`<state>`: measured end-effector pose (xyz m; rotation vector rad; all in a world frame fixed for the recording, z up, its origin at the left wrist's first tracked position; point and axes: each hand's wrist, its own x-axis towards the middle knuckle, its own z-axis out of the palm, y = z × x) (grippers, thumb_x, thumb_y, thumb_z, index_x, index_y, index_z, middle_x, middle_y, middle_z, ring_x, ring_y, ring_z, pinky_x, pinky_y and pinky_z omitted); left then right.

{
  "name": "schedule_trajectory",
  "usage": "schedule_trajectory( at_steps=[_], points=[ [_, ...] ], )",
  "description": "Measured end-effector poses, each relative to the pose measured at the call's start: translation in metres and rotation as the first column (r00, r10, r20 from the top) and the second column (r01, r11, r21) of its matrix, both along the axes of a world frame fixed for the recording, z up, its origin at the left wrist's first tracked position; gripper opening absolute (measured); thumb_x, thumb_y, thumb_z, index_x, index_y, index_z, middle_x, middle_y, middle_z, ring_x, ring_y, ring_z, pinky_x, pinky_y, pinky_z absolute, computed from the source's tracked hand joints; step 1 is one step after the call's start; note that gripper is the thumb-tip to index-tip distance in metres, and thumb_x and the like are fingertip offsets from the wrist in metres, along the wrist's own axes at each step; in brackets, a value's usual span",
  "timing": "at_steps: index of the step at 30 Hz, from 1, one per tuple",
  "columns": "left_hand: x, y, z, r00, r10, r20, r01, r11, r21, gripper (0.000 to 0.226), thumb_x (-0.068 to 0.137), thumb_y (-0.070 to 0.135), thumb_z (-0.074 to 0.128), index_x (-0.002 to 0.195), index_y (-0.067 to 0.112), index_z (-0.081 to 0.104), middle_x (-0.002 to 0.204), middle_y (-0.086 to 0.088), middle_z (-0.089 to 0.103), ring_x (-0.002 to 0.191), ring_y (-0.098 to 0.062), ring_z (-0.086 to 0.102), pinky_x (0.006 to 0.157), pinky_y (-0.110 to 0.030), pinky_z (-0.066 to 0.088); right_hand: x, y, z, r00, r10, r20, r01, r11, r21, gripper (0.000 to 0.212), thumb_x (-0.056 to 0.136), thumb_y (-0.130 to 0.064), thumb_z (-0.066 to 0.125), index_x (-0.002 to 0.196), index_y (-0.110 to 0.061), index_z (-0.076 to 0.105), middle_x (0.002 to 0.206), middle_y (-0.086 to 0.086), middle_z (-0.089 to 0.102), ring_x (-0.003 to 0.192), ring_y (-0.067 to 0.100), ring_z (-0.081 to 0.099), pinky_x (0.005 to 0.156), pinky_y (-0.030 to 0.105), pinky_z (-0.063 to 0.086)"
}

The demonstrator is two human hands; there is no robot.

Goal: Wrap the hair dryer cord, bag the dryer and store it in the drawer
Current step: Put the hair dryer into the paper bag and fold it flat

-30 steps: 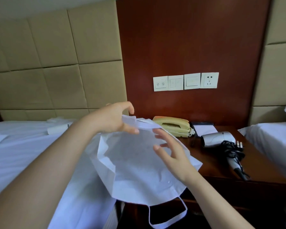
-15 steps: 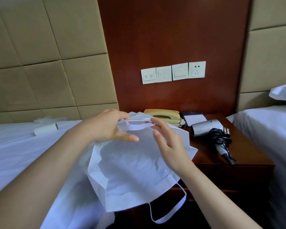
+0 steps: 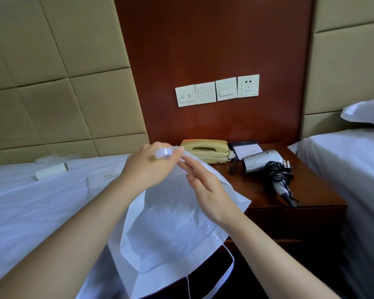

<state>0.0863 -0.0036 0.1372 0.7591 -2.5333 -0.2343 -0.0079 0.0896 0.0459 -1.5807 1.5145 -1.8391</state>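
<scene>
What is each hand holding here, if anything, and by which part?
The left hand grips the white bag by its top handle loop. The right hand lays its fingers along the bag's mouth edge; a pinch cannot be told.
</scene>
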Motion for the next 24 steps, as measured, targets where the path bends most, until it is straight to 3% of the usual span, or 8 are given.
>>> schedule_trajectory(
  at_steps=[6, 9, 11, 14, 17, 20, 22, 24],
  points=[
    [-0.002, -0.014, 0.000, 0.997, -0.067, -0.037, 0.073, 0.979, 0.189, 0.054, 0.099, 0.041, 0.035, 0.048, 0.021, 0.031, 0.052, 0.003, 0.024, 0.052, -0.019, 0.024, 0.054, -0.034, 0.020, -0.007, 0.007, 0.005, 0.997, -0.069, -0.036, 0.068, 0.997, -0.028, 0.043, 0.083, -0.017, 0.036, 0.123, -0.033, 0.040, 0.117, -0.009, 0.059, 0.099, 0.003, 0.059, 0.085, 0.015, 0.044],
    [-0.003, -0.013, 0.016, 0.999, -0.012, -0.053, 0.023, 0.976, 0.216, 0.049, 0.098, 0.042, 0.037, 0.058, 0.020, 0.021, 0.056, 0.002, 0.021, 0.051, -0.019, 0.020, 0.051, -0.035, 0.017, -0.029, 0.020, 0.008, 0.974, -0.221, -0.043, 0.219, 0.975, -0.047, 0.041, 0.081, -0.016, 0.038, 0.119, -0.031, 0.045, 0.104, -0.007, 0.062, 0.081, 0.005, 0.064, 0.076, 0.022, 0.048],
    [-0.003, -0.011, 0.026, 0.999, -0.031, -0.034, 0.038, 0.971, 0.237, 0.046, 0.095, 0.050, 0.038, 0.060, 0.021, 0.036, 0.061, 0.000, 0.030, 0.052, -0.019, 0.030, 0.050, -0.031, 0.026, -0.045, 0.030, 0.009, 0.945, -0.321, -0.058, 0.318, 0.947, -0.049, 0.038, 0.085, -0.010, 0.039, 0.116, -0.029, 0.047, 0.097, -0.003, 0.063, 0.072, 0.005, 0.062, 0.071, 0.023, 0.048],
    [-0.005, -0.006, 0.037, 0.996, -0.085, 0.005, 0.081, 0.961, 0.263, 0.027, 0.088, 0.062, 0.041, 0.082, 0.043, 0.059, 0.086, 0.003, 0.063, 0.072, -0.018, 0.057, 0.056, -0.011, 0.036, -0.070, 0.043, 0.009, 0.845, -0.527, -0.086, 0.526, 0.850, -0.036, 0.030, 0.090, -0.003, 0.042, 0.109, -0.023, 0.052, 0.077, 0.003, 0.059, 0.057, 0.014, 0.052, 0.058, 0.029, 0.043],
    [-0.014, -0.003, 0.038, 0.989, -0.149, -0.005, 0.147, 0.962, 0.228, 0.025, 0.072, 0.077, 0.041, 0.085, 0.064, 0.057, 0.103, -0.005, 0.067, 0.089, -0.024, 0.059, 0.069, -0.022, 0.041, -0.099, 0.055, 0.006, 0.721, -0.684, -0.110, 0.689, 0.724, 0.018, 0.018, 0.093, -0.009, 0.044, 0.106, -0.014, 0.055, 0.061, -0.003, 0.050, 0.049, 0.009, 0.044, 0.051, 0.025, 0.033],
    [-0.027, -0.001, 0.035, 0.988, -0.152, 0.031, 0.138, 0.950, 0.282, 0.039, 0.054, 0.087, 0.040, 0.082, 0.065, 0.058, 0.114, 0.003, 0.064, 0.102, -0.017, 0.058, 0.088, -0.031, 0.046, -0.126, 0.067, -0.004, 0.625, -0.753, -0.208, 0.781, 0.607, 0.149, 0.021, 0.094, -0.017, 0.045, 0.109, -0.010, 0.058, 0.081, 0.001, 0.057, 0.074, 0.015, 0.056, 0.064, 0.029, 0.038],
    [-0.035, 0.006, 0.032, 0.990, -0.113, 0.080, 0.084, 0.949, 0.305, 0.043, 0.061, 0.087, 0.042, 0.082, 0.056, 0.063, 0.114, 0.002, 0.063, 0.101, -0.017, 0.057, 0.082, -0.030, 0.043, -0.142, 0.075, -0.015, 0.507, -0.769, -0.389, 0.862, 0.452, 0.231, 0.029, 0.093, -0.024, 0.048, 0.117, -0.010, 0.056, 0.109, 0.011, 0.058, 0.104, 0.032, 0.052, 0.081, 0.038, 0.040],
    [-0.044, 0.008, 0.028, 0.995, -0.031, 0.091, 0.002, 0.953, 0.302, 0.070, 0.070, 0.085, 0.036, 0.091, 0.027, 0.069, 0.104, -0.002, 0.062, 0.091, -0.019, 0.055, 0.071, -0.030, 0.039, -0.154, 0.082, -0.023, 0.441, -0.727, -0.527, 0.895, 0.306, 0.326, 0.042, 0.091, -0.033, 0.052, 0.127, -0.011, 0.049, 0.130, 0.015, 0.048, 0.117, 0.039, 0.042, 0.091, 0.044, 0.039]
  ],
)
